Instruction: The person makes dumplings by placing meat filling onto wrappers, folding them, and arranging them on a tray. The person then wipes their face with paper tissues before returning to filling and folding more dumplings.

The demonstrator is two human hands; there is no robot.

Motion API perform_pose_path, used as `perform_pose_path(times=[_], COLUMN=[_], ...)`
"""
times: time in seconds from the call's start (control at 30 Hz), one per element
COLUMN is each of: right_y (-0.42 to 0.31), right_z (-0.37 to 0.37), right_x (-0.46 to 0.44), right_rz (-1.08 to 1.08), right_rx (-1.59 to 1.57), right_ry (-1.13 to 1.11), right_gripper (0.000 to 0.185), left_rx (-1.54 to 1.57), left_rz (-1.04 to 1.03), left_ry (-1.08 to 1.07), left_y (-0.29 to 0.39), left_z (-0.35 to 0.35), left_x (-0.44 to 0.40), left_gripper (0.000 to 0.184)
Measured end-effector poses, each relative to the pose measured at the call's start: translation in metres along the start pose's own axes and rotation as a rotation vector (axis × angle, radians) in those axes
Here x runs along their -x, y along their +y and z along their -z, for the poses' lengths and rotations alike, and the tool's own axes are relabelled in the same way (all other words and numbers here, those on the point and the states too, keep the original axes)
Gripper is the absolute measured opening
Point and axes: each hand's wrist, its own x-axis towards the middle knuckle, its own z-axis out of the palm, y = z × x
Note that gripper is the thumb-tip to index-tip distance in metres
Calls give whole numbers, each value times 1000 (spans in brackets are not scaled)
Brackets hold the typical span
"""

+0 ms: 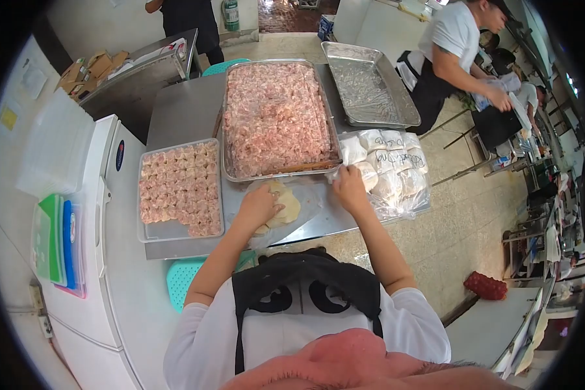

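Observation:
My left hand point(259, 207) lies over a small pile of round, pale dough wrappers point(287, 207), its fingers curled onto them. The wrappers rest on clear plastic at the table's near edge. My right hand point(350, 188) has its fingers pinched together on the edge of a clear plastic bag point(387, 205) holding stacked white packs. Just beyond both hands stands a large metal tray point(225, 146) heaped with pink minced meat point(276, 110). A wooden spatula point(305, 168) lies along its near rim. On the left, a clear tray point(169, 231) carries rows of filled dumplings point(179, 182).
An empty-looking metal tray point(370, 84) sits at the back right of the steel table point(175, 114). A white freezer point(114, 260) stands left, a turquoise stool point(185, 276) below the table. One person point(461, 45) works at the right; another point(192, 29) stands behind the table.

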Motion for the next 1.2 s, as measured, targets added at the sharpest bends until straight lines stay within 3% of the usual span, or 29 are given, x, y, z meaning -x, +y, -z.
perform_pose_path(times=[0.1, 0.17, 0.37, 0.57, 0.7, 0.83, 0.9, 0.93, 1.0, 1.13, 1.2], right_y=[-4, 0, 12, 9, 13, 12, 15, 15, 16, 13, 6], right_z=[-8, -11, -10, 42, 60, 53, 39, 33, 25, 22, 21], right_x=[9, 5, -12, -1, -18, -44, -60, -66, -77, -99, -111], right_rz=[70, 123, 290, 246, 324, 312, 395, 404, 448, 630, 543], right_rx=[105, 364, 475, 261, 212, 90, 33, 18, 170, 97, -4], right_ry=[-68, -78, -124, -49, 57, 115, 78, 77, -249, -357, -493], right_gripper=[26, 27, 27, 43, 29, 21, 18, 18, 20, 20, 16], left_rx=[33, 35, 49, 56, 183, 268, 382, 371, 215, 10, 198], left_rz=[-35, -52, -68, -119, -29, -19, -29, -16, 26, 51, 196], left_ry=[19, 14, -29, 155, 111, 203, 476, 479, 527, 616, 541], left_y=[-5, -8, -9, -5, -3, -9, -3, 0, 4, 6, 6], left_z=[0, 0, 0, -4, -3, -15, -12, -7, 0, 1, -3], left_x=[2, 2, 1, 14, 14, 17, 20, 20, 21, 24, 24], left_gripper=[39, 39, 41, 43, 33, 23, 17, 17, 15, 16, 22])
